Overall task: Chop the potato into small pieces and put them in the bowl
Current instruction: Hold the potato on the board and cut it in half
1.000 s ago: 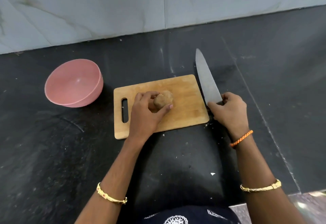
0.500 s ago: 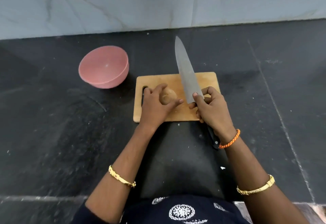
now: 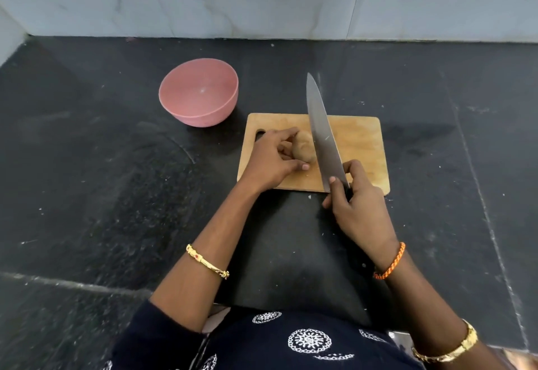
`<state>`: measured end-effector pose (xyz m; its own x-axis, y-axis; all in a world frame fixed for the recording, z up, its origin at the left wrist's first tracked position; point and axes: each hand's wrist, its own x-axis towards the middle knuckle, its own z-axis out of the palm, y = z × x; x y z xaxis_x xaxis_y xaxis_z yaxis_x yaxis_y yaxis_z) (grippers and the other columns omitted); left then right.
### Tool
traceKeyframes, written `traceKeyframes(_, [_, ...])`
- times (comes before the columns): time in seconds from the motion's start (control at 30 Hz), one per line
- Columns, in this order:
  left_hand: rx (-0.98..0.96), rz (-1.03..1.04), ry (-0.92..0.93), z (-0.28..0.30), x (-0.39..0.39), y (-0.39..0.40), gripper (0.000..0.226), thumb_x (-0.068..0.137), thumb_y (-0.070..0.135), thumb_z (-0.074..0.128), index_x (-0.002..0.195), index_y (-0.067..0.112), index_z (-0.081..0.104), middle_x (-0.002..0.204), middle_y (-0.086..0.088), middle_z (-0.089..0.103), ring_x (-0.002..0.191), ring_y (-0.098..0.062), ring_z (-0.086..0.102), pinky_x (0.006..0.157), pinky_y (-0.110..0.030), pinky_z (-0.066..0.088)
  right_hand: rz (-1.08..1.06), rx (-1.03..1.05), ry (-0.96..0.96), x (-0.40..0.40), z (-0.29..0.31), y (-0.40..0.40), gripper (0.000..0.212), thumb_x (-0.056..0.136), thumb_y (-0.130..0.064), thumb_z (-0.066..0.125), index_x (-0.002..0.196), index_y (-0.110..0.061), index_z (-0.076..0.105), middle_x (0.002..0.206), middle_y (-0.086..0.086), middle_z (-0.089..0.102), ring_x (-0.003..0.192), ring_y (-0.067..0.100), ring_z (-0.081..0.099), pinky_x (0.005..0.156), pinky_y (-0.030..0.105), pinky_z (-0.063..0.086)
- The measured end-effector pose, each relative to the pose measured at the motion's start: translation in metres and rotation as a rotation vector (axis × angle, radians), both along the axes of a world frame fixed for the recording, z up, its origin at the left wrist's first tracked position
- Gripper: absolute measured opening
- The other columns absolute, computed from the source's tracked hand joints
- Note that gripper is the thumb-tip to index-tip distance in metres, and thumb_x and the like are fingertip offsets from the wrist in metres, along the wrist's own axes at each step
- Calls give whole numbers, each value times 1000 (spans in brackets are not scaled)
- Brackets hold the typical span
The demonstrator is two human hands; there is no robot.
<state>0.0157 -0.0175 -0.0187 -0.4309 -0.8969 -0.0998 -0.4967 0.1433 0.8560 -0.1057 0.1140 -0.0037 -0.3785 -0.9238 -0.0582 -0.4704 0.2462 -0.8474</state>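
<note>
Knife (image 3: pixel 321 133) now over the cutting board (image 3: pixel 361 139), blade laid alongside the right flank of the potato (image 3: pixel 304 148). A second ago it lay flat on the desk (image 3: pixel 436 165) off the board's right edge, the right hand (image 3: pixel 359 206) just closing on its handle; half a second ago it was lifted and swinging in. Edge appears at or just beside the potato skin (cannot tell whether it has bitten yet).

Right hand: grip closed round the handle, thumb and forefinger pinching the base of the blade. Tip points away from the person, past the board's far edge.

Left hand (image 3: pixel 272 163): grip curled round the potato's left side, fingers over the top, thumb on the near end. It has kept that hold through all three views; the potato has stayed whole, on the left half of the board near the handle slot.

Pink bowl (image 3: pixel 174 107) sits on the desk beyond the board's left corner, well apart from the hands, nothing in it.

Reading: setup is finished, first cut about to start. No pieces exist yet, so the task is barely begun.

Watch: left fingertips lie close to the blade line; they want tucking back before the press. A round potato may roll under the first cut, so the hold needs to stay firm.
</note>
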Motion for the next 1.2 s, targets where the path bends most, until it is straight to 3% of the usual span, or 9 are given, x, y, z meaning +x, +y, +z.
traceKeyframes(0.1, [21, 8, 40, -1, -9, -2, 82, 62, 11, 86, 135, 14, 49, 119, -3, 55, 84, -5, 57, 76, -14, 52, 8, 2, 66, -3, 2, -1, 5, 97, -19, 44, 101, -16, 44, 63, 5, 63, 52, 18, 57, 49, 28, 43])
traceKeyframes(0.23, [42, -5, 67, -1, -16, -4, 77, 67, 9, 82, 136, 14, 48, 117, 0, 50, 88, -3, 55, 71, 0, 43, -17, -16, 125, -7, 3, -1, 6, 96, -16, 47, 100, -14, 50, 55, -5, 52, 44, 8, 48, 41, 16, 35])
traceKeyframes(0.37, [93, -10, 118, -2, -17, -7, 78, 67, 4, 81, 136, 12, 46, 119, -4, 49, 96, -9, 57, 76, -6, 49, -28, 0, 146, -7, 4, -2, 8, 96, -15, 46, 91, -11, 51, 57, -5, 51, 50, 4, 52, 41, 14, 35])
traceKeyframes(0.43, [93, -19, 127, -2, -17, -6, 78, 67, 4, 81, 136, 12, 46, 118, -3, 49, 99, -13, 58, 78, -10, 50, -14, 57, 172, -4, 4, -4, 14, 98, -19, 43, 90, -8, 48, 60, 4, 54, 48, 13, 52, 43, 21, 38])
traceKeyframes(0.53, [83, -29, 134, -3, -16, -6, 77, 68, 6, 81, 136, 10, 45, 116, -4, 49, 99, -15, 57, 80, -11, 50, 16, 148, 202, 4, 6, -8, 14, 99, -23, 36, 92, -12, 40, 67, 11, 58, 53, 28, 55, 51, 42, 47])
traceKeyframes(0.7, [7, -25, 117, -6, -14, -8, 70, 68, 10, 81, 132, 8, 51, 109, 0, 54, 94, -8, 56, 82, -4, 44, 21, 201, 208, 9, 10, -14, 13, 99, -25, 33, 92, -15, 36, 73, 13, 59, 57, 31, 57, 55, 50, 51])
traceKeyframes(0.8, [-16, -35, 118, -7, -13, -9, 67, 68, 9, 81, 129, 7, 53, 100, 3, 53, 88, -6, 55, 81, -5, 44, 34, 227, 198, 10, 13, -15, 12, 99, -25, 33, 92, -16, 35, 75, 12, 59, 59, 30, 58, 55, 50, 51])
traceKeyframes(0.9, [-24, -57, 127, -6, -13, -12, 67, 66, 6, 82, 128, 4, 54, 93, 7, 49, 88, -10, 56, 86, -16, 49, 25, 242, 193, 12, 14, -16, 11, 99, -24, 33, 91, -16, 35, 74, 12, 58, 59, 31, 57, 56, 49, 51])
traceKeyframes(1.2, [-27, -72, 151, -6, -13, -16, 66, 65, 5, 82, 126, 1, 55, 96, 1, 50, 91, -16, 57, 88, -22, 52, 6, 304, 238, 16, 18, -24, 11, 99, -23, 31, 89, -17, 32, 69, 12, 55, 59, 31, 55, 53, 43, 47])
